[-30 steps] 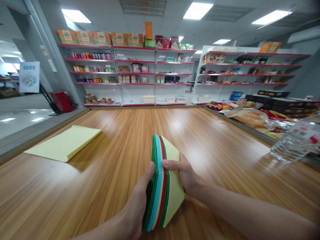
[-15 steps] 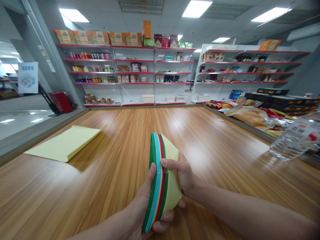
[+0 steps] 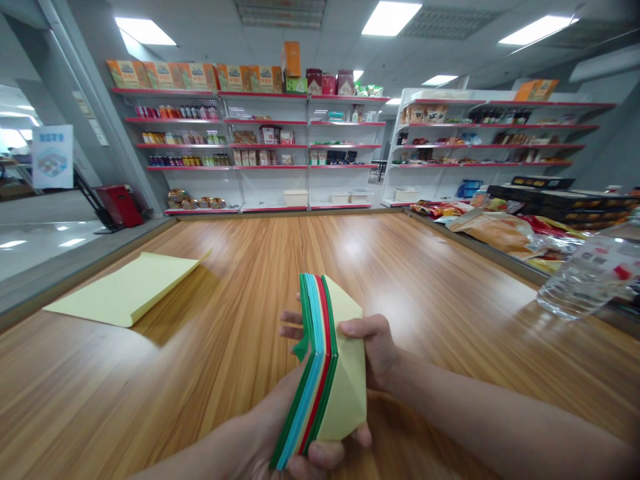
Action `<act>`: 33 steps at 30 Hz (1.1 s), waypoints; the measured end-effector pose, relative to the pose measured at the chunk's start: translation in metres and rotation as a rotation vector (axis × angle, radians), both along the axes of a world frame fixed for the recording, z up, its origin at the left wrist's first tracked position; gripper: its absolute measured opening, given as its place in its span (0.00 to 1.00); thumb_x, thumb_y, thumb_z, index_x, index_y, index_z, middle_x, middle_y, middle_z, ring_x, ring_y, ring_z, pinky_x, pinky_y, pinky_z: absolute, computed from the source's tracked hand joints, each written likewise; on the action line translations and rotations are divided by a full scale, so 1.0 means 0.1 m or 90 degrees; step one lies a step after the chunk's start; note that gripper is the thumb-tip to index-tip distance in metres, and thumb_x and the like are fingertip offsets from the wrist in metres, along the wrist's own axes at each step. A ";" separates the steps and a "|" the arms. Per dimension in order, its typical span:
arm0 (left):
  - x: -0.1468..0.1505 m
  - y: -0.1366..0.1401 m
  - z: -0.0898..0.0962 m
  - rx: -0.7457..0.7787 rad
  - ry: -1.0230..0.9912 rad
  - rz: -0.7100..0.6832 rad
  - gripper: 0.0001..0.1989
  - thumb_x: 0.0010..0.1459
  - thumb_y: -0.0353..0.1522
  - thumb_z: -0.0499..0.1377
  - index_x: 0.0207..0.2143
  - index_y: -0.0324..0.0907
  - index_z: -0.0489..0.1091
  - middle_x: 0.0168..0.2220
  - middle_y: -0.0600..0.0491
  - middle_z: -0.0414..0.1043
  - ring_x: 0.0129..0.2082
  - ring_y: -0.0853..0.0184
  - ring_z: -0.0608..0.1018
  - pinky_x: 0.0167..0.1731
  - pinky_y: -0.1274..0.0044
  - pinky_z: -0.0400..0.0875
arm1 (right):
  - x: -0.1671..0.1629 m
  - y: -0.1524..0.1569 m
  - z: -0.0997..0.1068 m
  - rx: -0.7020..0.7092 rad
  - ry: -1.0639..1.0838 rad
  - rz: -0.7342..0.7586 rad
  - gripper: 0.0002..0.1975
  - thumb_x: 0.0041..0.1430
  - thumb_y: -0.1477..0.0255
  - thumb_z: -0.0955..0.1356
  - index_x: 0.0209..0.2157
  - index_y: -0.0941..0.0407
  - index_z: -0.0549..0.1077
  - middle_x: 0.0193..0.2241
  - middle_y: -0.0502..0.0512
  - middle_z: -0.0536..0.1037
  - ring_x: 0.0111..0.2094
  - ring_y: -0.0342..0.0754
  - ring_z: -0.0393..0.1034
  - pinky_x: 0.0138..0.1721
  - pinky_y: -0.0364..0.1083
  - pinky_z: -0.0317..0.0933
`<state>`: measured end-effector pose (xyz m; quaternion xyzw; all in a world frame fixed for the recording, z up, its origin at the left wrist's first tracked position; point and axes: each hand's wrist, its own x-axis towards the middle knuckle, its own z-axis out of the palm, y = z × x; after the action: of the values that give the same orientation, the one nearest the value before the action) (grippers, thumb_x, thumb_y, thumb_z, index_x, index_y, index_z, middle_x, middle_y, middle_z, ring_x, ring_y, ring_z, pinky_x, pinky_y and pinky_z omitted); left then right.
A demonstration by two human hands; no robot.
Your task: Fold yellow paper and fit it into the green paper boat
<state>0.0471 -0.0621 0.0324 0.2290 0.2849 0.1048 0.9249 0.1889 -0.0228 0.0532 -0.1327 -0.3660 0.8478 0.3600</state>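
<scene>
I've got the green, blue, cream and red folded-paper stack (image 3: 323,355) over the brown wood-grain table (image 3: 240,280), long axis near-to-far (bent midway): left hand (image 3: 273,408) grasping its near end, right hand (image 3: 381,348) holding its right face.

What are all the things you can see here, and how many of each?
Folded paper stack: one, green, blue, cream, red and pale yellow, held in both hands
Paper sheet: one, pale yellow, table's left side
Table: one, brown wood-grain, under the hands
Clear plastic container: one, see-through, table's right edge
Snack packets: several, mixed colours, right
Black boxes: several, black, behind the packets
Shelf racks: two, white with red edges, back; many goods too small to tell
Signboard: one, white and blue, far left
Ceiling lights: several, white, overhead
Left hand: one, bare, around the stack's near end
Right hand: one, bare, thumb on the pale yellow face
</scene>
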 end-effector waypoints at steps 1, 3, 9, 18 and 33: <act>0.00 0.00 -0.01 0.004 0.011 -0.029 0.36 0.57 0.53 0.40 0.30 0.29 0.71 0.10 0.54 0.56 0.06 0.78 0.55 0.07 0.82 0.33 | 0.00 0.00 0.02 0.014 0.008 -0.003 0.25 0.38 0.70 0.68 0.42 0.64 0.71 0.41 0.64 0.75 0.42 0.56 0.69 0.44 0.52 0.61; 0.02 0.01 -0.01 0.025 0.040 -0.032 0.37 0.58 0.53 0.39 0.28 0.30 0.71 0.09 0.55 0.54 0.05 0.77 0.54 0.06 0.82 0.34 | 0.00 0.01 0.04 0.028 0.001 -0.014 0.25 0.36 0.70 0.67 0.41 0.63 0.71 0.38 0.64 0.75 0.41 0.57 0.69 0.42 0.52 0.61; 0.04 -0.03 -0.05 0.102 0.126 -0.018 0.36 0.54 0.55 0.43 0.29 0.31 0.73 0.09 0.55 0.55 0.05 0.78 0.53 0.07 0.81 0.34 | 0.00 -0.01 -0.02 0.014 -0.011 -0.034 0.24 0.33 0.73 0.66 0.39 0.62 0.70 0.31 0.60 0.76 0.29 0.51 0.70 0.31 0.48 0.63; -0.06 -0.12 0.01 0.094 -0.081 0.136 0.38 0.35 0.49 0.67 0.46 0.36 0.68 0.25 0.47 0.72 0.17 0.74 0.68 0.12 0.87 0.51 | 0.07 0.06 0.06 0.052 -0.049 0.009 0.26 0.33 0.73 0.67 0.41 0.62 0.71 0.39 0.62 0.74 0.41 0.57 0.68 0.39 0.52 0.64; -0.07 -0.05 0.08 0.084 0.005 0.146 0.26 0.47 0.46 0.62 0.44 0.38 0.67 0.27 0.49 0.70 0.16 0.77 0.65 0.09 0.88 0.39 | 0.11 0.24 0.07 0.046 -0.154 -0.077 0.13 0.49 0.67 0.68 0.36 0.61 0.70 0.29 0.55 0.73 0.32 0.50 0.70 0.37 0.51 0.65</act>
<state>0.0403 -0.0673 0.0401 0.2556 0.3056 0.2273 0.8886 0.2000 0.0016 0.0603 -0.2428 -0.4284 0.7886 0.3684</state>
